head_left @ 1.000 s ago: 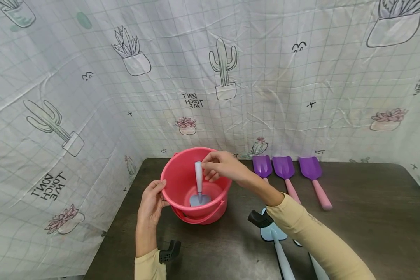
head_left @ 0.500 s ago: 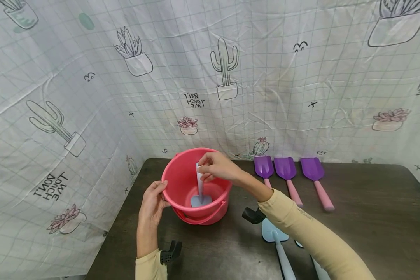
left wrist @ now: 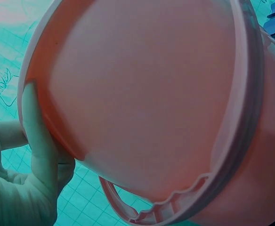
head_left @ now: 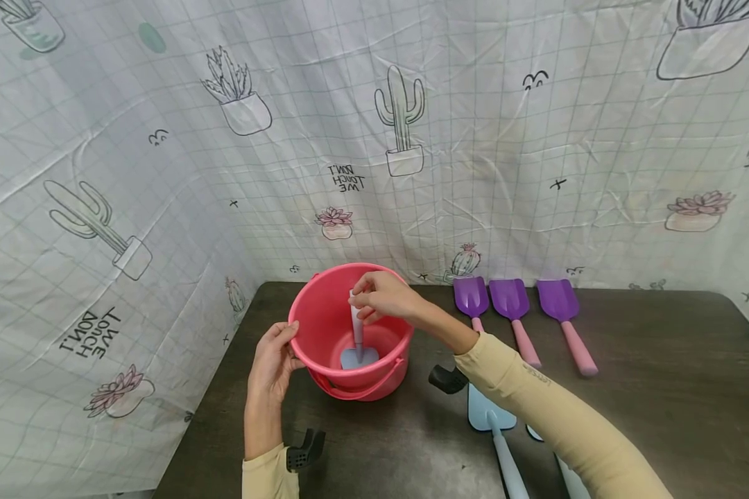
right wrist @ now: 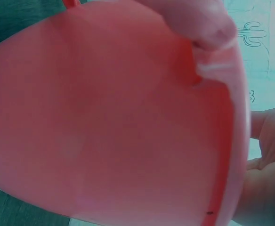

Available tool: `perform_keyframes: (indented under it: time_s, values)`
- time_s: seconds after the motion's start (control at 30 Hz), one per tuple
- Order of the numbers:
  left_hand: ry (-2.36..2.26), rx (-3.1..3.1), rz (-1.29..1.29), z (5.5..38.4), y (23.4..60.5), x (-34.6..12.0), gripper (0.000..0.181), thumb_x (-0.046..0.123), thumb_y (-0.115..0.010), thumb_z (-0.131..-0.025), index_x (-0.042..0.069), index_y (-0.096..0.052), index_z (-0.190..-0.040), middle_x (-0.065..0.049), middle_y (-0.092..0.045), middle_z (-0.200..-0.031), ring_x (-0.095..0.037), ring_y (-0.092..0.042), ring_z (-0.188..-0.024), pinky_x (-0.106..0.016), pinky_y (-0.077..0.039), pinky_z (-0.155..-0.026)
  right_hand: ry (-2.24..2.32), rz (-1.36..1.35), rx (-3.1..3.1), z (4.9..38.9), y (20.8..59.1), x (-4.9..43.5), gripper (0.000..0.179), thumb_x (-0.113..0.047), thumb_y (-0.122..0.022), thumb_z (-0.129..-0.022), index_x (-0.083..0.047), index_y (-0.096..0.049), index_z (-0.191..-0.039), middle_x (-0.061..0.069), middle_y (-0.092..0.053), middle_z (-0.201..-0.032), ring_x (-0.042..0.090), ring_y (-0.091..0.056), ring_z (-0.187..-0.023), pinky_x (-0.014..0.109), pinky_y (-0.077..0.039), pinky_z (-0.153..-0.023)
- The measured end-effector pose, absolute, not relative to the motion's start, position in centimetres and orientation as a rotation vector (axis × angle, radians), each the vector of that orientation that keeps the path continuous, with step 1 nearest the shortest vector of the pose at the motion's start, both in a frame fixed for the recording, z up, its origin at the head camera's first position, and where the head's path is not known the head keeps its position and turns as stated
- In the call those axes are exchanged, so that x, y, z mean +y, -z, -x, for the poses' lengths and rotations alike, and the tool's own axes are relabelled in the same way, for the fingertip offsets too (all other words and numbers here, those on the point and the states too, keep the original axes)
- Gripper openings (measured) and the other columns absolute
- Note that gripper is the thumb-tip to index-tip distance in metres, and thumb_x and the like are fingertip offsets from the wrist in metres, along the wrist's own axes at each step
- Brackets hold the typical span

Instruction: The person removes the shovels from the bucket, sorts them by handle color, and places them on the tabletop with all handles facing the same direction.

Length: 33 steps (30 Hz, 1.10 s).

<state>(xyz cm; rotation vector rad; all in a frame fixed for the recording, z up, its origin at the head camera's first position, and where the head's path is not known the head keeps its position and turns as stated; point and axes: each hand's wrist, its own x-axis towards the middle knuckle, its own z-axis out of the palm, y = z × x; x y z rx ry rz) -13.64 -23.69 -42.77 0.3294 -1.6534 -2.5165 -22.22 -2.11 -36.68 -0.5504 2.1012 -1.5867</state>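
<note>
A pink-red bucket [head_left: 315,315] stands at the left of the table, its mouth facing me. My left hand [head_left: 273,360] grips the left rim, thumb over the edge; the left wrist view also shows that hand [left wrist: 38,160] at the rim. Inside the bucket a small toy shovel [head_left: 358,357] stands nearly upright, pale blade at the bottom. My right hand [head_left: 387,298] reaches over the right rim and pinches the top of its pale handle. In the right wrist view the bucket wall [right wrist: 104,117] fills most of the picture and the shovel is hidden.
Right of the bucket lie purple shovels with pink handles: one [head_left: 471,298], a second [head_left: 509,300] and a third [head_left: 558,301]. Nearer me lies a light blue shovel [head_left: 492,416]; another pale handle [head_left: 572,478] is partly under my right sleeve. A cactus-print cloth [head_left: 487,138] hangs behind the table.
My right hand has moved slightly left and closed its fingers on the shovel's handle, and the right forearm has shifted a little left. The left hand and bucket stay nearly still.
</note>
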Motion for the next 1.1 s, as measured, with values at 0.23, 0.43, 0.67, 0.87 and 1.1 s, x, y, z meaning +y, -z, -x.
perform_keyframes:
  time_s: [0.23,0.43,0.67,0.87,1.1]
  values:
    - [2.519,-1.653,-0.335,13.7,42.7,-23.7,0.012,0.012,-0.054,-0.097,0.002,-0.047,-0.097,-0.008,-0.062,-0.075,-0.017,-0.066,-0.06,-0.032,-0.056,-0.05,1.532,0.542,2.138,22.7,36.7,-2.5,0.028,-0.011,-0.062,-0.092,0.006,-0.053,-0.112,0.022,-0.06,-0.104,0.042,-0.065,-0.092,0.037,-0.058,-0.068]
    - [2.519,-1.659,-0.338,13.8,42.6,-23.7,0.013,0.012,-0.056,-0.097,0.002,-0.047,-0.098,-0.009,-0.062,-0.076,-0.017,-0.067,-0.061,-0.032,-0.056,-0.051,1.479,0.523,2.161,23.5,37.2,-2.7,0.031,-0.013,-0.063,-0.092,0.006,-0.052,-0.113,0.023,-0.062,-0.105,0.04,-0.066,-0.089,0.042,-0.057,-0.074]
    - [2.516,-1.664,-0.343,14.0,42.4,-23.8,0.013,0.012,-0.056,-0.097,0.002,-0.047,-0.097,-0.009,-0.062,-0.075,-0.017,-0.067,-0.061,-0.032,-0.056,-0.051,1.444,0.502,2.17,24.1,37.3,-2.8,0.034,-0.015,-0.064,-0.091,0.005,-0.051,-0.115,0.025,-0.063,-0.105,0.036,-0.067,-0.082,0.037,-0.058,-0.069]
    - [2.527,-1.661,-0.346,14.1,42.2,-23.8,0.011,0.011,-0.055,-0.097,0.002,-0.048,-0.096,-0.008,-0.061,-0.073,-0.016,-0.066,-0.058,-0.031,-0.056,-0.05,1.406,0.501,2.19,24.5,37.6,-3.0,0.034,-0.015,-0.065,-0.09,0.004,-0.051,-0.113,0.025,-0.062,-0.103,0.023,-0.064,-0.069,0.041,-0.057,-0.073]
    - [2.525,-1.674,-0.34,14.2,42.2,-23.9,0.012,0.012,-0.055,-0.097,0.002,-0.048,-0.097,-0.008,-0.061,-0.074,-0.016,-0.065,-0.058,-0.03,-0.055,-0.049,1.341,0.489,2.251,24.8,37.7,-3.3,0.032,-0.016,-0.066,-0.089,0.003,-0.052,-0.111,0.022,-0.062,-0.102,0.032,-0.066,-0.08,0.035,-0.058,-0.068]
